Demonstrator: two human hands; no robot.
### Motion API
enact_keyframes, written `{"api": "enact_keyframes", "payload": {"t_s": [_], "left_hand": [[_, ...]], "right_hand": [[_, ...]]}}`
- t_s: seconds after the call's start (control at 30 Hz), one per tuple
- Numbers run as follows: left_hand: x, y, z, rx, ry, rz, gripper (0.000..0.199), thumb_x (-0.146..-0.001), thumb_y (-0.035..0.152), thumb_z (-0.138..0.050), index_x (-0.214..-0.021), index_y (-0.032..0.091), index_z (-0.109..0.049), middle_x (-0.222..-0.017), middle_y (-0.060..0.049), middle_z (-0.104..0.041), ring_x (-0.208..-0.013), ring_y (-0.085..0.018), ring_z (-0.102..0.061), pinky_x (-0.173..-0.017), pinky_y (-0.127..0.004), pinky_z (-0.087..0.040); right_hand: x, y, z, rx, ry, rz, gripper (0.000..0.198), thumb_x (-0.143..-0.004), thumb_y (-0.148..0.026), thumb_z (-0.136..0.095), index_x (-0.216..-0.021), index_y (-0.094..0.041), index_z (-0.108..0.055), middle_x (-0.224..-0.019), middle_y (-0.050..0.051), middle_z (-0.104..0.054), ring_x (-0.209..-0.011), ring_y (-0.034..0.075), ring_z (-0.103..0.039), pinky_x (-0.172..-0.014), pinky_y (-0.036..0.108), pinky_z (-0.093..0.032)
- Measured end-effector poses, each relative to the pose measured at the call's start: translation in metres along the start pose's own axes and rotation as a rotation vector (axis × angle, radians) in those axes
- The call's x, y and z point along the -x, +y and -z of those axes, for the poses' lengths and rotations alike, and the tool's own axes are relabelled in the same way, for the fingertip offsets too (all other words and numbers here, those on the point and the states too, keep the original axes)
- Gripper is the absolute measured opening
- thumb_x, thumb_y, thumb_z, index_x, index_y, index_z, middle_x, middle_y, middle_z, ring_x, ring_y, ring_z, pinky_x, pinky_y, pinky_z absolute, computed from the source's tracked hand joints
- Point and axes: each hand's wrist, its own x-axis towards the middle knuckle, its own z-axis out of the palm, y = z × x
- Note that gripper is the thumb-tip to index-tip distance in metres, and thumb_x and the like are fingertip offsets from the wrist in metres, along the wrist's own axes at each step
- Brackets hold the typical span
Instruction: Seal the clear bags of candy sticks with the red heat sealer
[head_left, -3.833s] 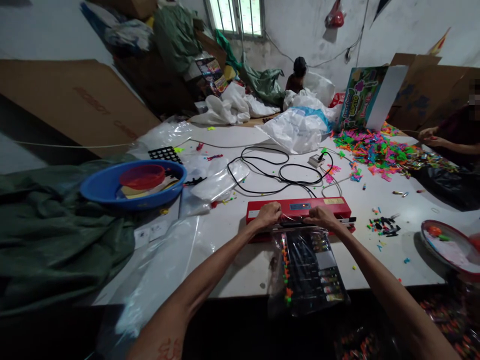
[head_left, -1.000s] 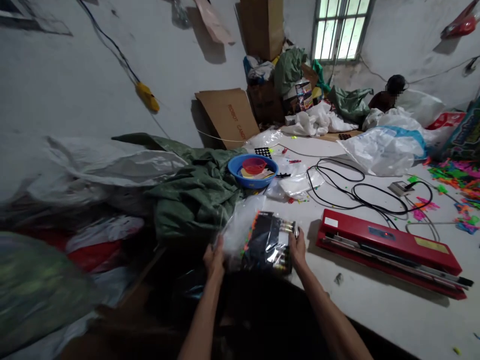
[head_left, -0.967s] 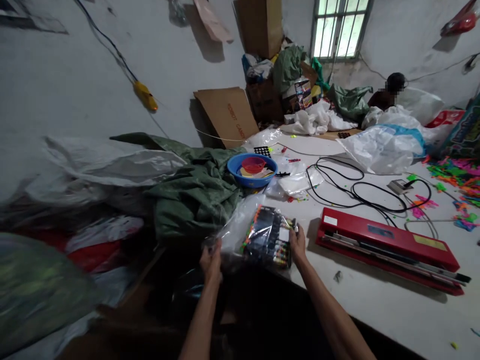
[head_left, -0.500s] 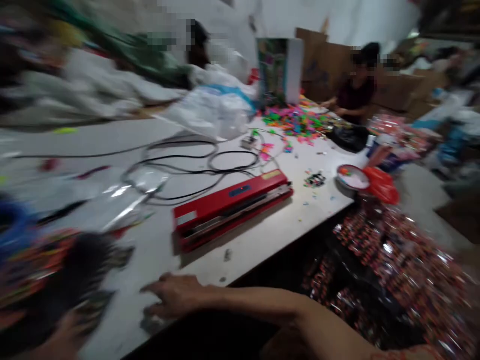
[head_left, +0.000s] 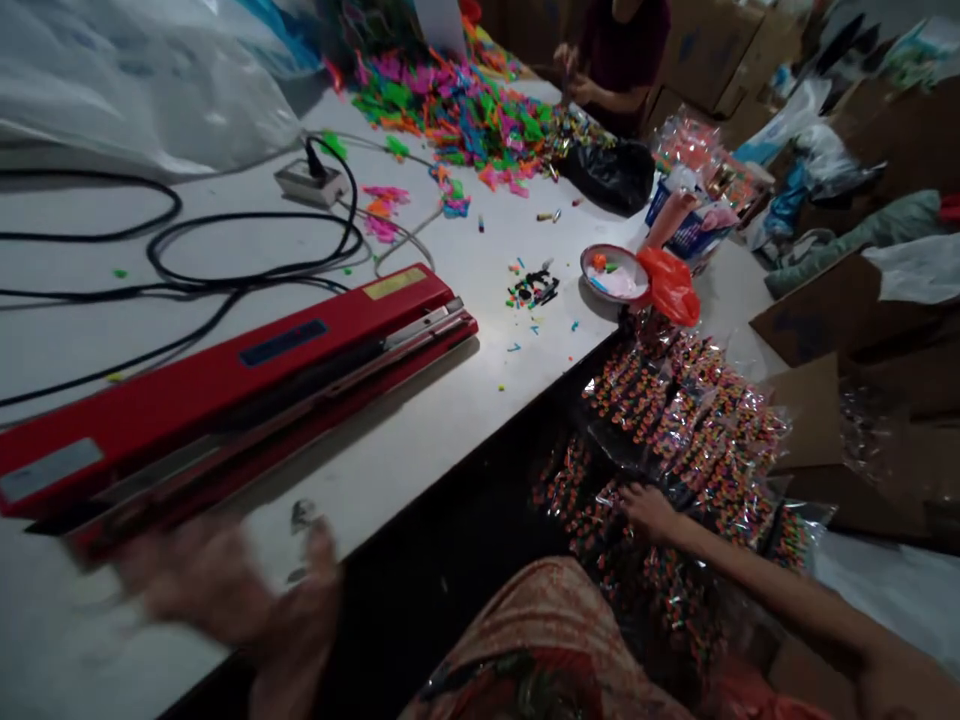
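A long red bag sealer (head_left: 225, 370) lies on the white table, with a dark strip and metal bar along its front. My left hand (head_left: 232, 590), smeared by motion, is over the table's front edge by the sealer's near end. Its thumb stands apart from the fingers, and I see nothing held in it. To the right, my right hand (head_left: 649, 512) reaches down onto a heap of clear plastic packets (head_left: 697, 410) filled with small, many-coloured pieces. Its fingers are stretched out and touch the packets.
Black cables (head_left: 255, 270) loop behind the sealer to a power strip (head_left: 311, 182). Bright plastic pieces (head_left: 465, 110) are piled farther back. A bowl (head_left: 615, 275) and a red plastic bag (head_left: 670, 288) sit at the table's right edge. Another person (head_left: 619, 60) works across the table.
The view has swung right and down. My right hand has left the tabletop for the packets. My left hand has come from the dark pile at the left to the sealer's near end.
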Motion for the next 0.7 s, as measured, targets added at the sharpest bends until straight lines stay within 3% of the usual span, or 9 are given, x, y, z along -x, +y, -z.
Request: {"api": "enact_keyframes", "payload": {"t_s": [0.07, 0.1, 0.17, 0.27, 0.37, 0.47, 0.53, 0.63, 0.7], "left_hand": [[0.018, -0.003, -0.002, 0.176, -0.21, -0.526, 0.033, -0.091, 0.034, -0.045, -0.076, 0.013, -0.065, -0.085, -0.009, -0.072, -0.1, -0.018, -0.065, -0.108, -0.054, -0.027], [0.027, 0.0, -0.009, 0.282, -0.301, -0.787, 0.017, -0.084, 0.03, -0.057, -0.085, 0.017, -0.068, -0.1, -0.009, -0.072, -0.109, -0.019, -0.061, -0.107, -0.045, -0.034], [0.045, 0.008, -0.027, 0.451, -0.41, -1.087, 0.021, -0.082, 0.029, -0.06, -0.099, 0.02, -0.069, -0.115, -0.009, -0.067, -0.111, -0.021, -0.06, -0.105, -0.04, -0.04], [0.066, 0.019, -0.055, 0.514, -0.55, -1.026, 0.027, -0.087, 0.032, -0.049, -0.102, 0.02, -0.067, -0.11, -0.007, -0.068, -0.102, -0.019, -0.063, -0.096, -0.035, -0.047], [0.078, 0.022, -0.065, 0.47, -0.735, -0.965, 0.032, -0.088, 0.035, -0.043, -0.1, 0.017, -0.067, -0.108, -0.008, -0.068, -0.101, -0.019, -0.062, -0.095, -0.033, -0.048], [0.081, 0.014, -0.061, 0.394, -0.836, -0.942, 0.033, -0.087, 0.033, -0.041, -0.102, 0.017, -0.067, -0.112, -0.008, -0.066, -0.104, -0.019, -0.061, -0.097, -0.034, -0.046], [0.079, 0.003, -0.057, 0.379, -0.835, -0.904, 0.034, -0.088, 0.033, -0.041, -0.104, 0.019, -0.066, -0.113, -0.007, -0.066, -0.105, -0.019, -0.06, -0.097, -0.034, -0.046], [0.076, -0.016, -0.058, 0.393, -0.805, -0.838, 0.034, -0.089, 0.035, -0.039, -0.103, 0.019, -0.066, -0.112, -0.007, -0.066, -0.106, -0.019, -0.06, -0.098, -0.033, -0.045], [0.076, -0.026, -0.062, 0.363, -0.844, -0.82, 0.036, -0.089, 0.037, -0.041, -0.109, 0.018, -0.064, -0.117, -0.008, -0.064, -0.111, -0.019, -0.058, -0.101, -0.033, -0.042]], "right_hand": [[0.012, -0.019, -0.047, -0.079, -0.152, 0.003, 0.038, -0.077, -0.015, -0.059, -0.113, -0.024, -0.063, -0.109, 0.01, -0.065, -0.104, 0.026, -0.058, -0.085, 0.037, -0.048], [0.015, -0.029, -0.065, -0.119, -0.195, -0.027, 0.039, -0.077, -0.017, -0.06, -0.115, -0.025, -0.062, -0.106, 0.009, -0.066, -0.099, 0.026, -0.061, -0.082, 0.036, -0.05], [0.01, -0.05, -0.087, -0.166, -0.178, -0.094, 0.054, -0.077, -0.023, -0.063, -0.13, -0.022, -0.052, -0.117, 0.013, -0.062, -0.1, 0.028, -0.062, -0.081, 0.037, -0.051], [-0.033, -0.082, -0.085, -0.187, 0.088, -0.113, 0.078, -0.079, -0.025, -0.061, -0.147, -0.018, -0.024, -0.146, 0.02, -0.033, -0.128, 0.032, -0.042, -0.098, 0.043, -0.042], [-0.099, -0.111, -0.057, -0.18, 0.289, 0.104, 0.064, -0.087, -0.017, -0.05, -0.146, -0.026, -0.028, -0.153, 0.012, -0.024, -0.139, 0.029, -0.022, -0.11, 0.052, -0.022], [-0.147, -0.13, -0.025, -0.22, 0.215, 0.265, 0.031, -0.086, -0.013, -0.051, -0.114, -0.024, -0.061, -0.135, 0.004, -0.052, -0.132, 0.021, -0.035, -0.113, 0.045, -0.018], [-0.161, -0.13, -0.007, -0.249, 0.198, 0.241, 0.016, -0.084, -0.012, -0.053, -0.089, -0.019, -0.067, -0.11, 0.003, -0.066, -0.116, 0.018, -0.05, -0.109, 0.037, -0.026], [-0.158, -0.11, 0.015, -0.283, 0.295, 0.103, 0.022, -0.09, -0.014, -0.043, -0.084, -0.015, -0.064, -0.092, 0.008, -0.067, -0.092, 0.018, -0.058, -0.088, 0.03, -0.04], [-0.143, -0.091, 0.033, -0.31, 0.37, -0.007, 0.032, -0.096, -0.022, -0.032, -0.086, -0.014, -0.062, -0.088, 0.009, -0.064, -0.083, 0.018, -0.058, -0.075, 0.027, -0.041]]}}
